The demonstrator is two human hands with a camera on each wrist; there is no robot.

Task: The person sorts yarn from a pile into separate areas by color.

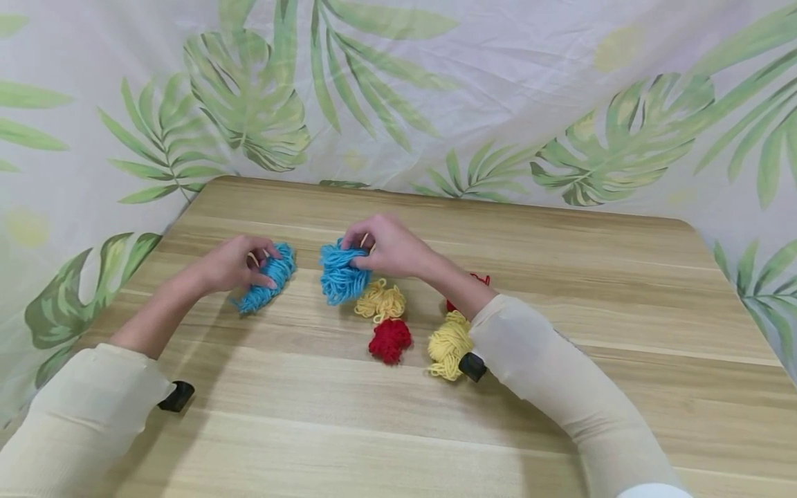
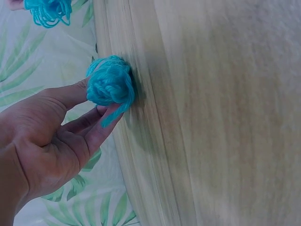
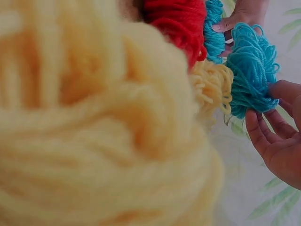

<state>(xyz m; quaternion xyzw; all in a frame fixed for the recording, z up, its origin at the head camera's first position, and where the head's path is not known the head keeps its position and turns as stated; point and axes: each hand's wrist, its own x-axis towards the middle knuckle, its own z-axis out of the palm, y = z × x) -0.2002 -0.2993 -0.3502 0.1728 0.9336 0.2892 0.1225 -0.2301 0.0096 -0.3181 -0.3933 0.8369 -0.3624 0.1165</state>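
At the left of the table, my left hand (image 1: 239, 265) pinches a small blue yarn bundle (image 1: 280, 270) between thumb and fingers. The left wrist view shows this bundle (image 2: 111, 84) end-on, with a loose strand hanging over a finger. My right hand (image 1: 395, 249) grips a second, fuller blue yarn bundle (image 1: 342, 280) by its right side. In the right wrist view, thumb and fingertips hold the edge of that looped bundle (image 3: 251, 70). Just below and right of it in the head view lies a pale yellow yarn bundle (image 1: 381, 302).
A red yarn bundle (image 1: 390, 341) lies in front of the pale yellow one. Another yellow bundle (image 1: 450, 346) sits beside the right sleeve, and a second red bundle (image 1: 479, 279) is mostly hidden behind the right forearm. Leaf-printed cloth (image 1: 498, 90) hangs behind the wooden table (image 1: 280, 436).
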